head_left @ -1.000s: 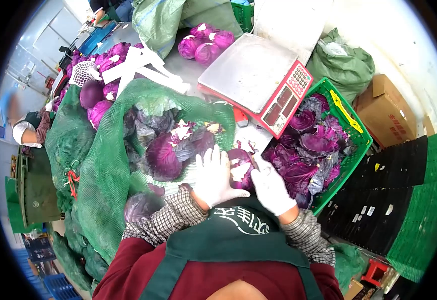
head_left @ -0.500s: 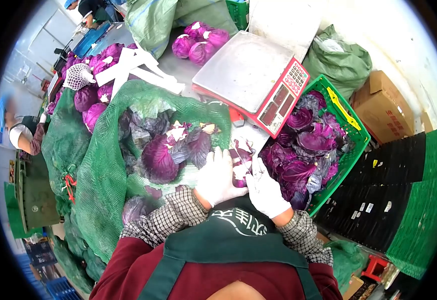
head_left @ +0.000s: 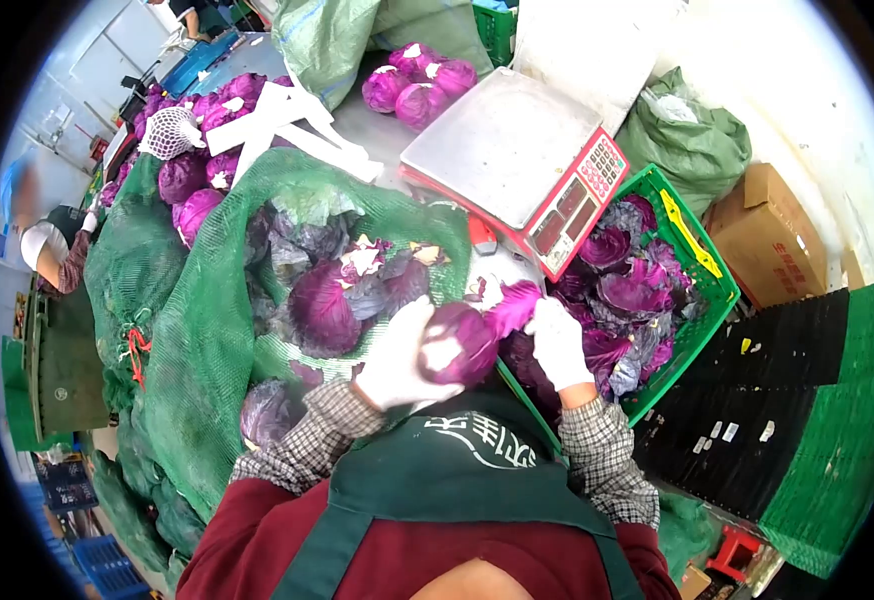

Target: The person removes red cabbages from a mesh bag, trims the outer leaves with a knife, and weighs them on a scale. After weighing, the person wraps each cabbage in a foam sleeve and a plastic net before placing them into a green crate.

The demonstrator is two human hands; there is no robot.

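Okay, left hand point(head_left: 397, 362) has fingers clamped round purple cabbage point(head_left: 461, 345), right hand point(head_left: 562, 347) fingers pinch purple leaf point(head_left: 515, 308), green crate point(head_left: 695, 354) just beside them

The gloved left hand point(head_left: 404, 358) cups a red cabbage point(head_left: 465, 345) near the counter's point(head_left: 365, 133) near edge; the gloved right hand point(head_left: 560, 343) grips a purple leaf point(head_left: 515, 308) against it. Beyond, 4 whole cabbages point(head_left: 421, 104) sit beside the red-framed digital scale point(head_left: 505, 140). Loose leaves point(head_left: 629, 290) fill the green crate point(head_left: 702, 325) on the right.
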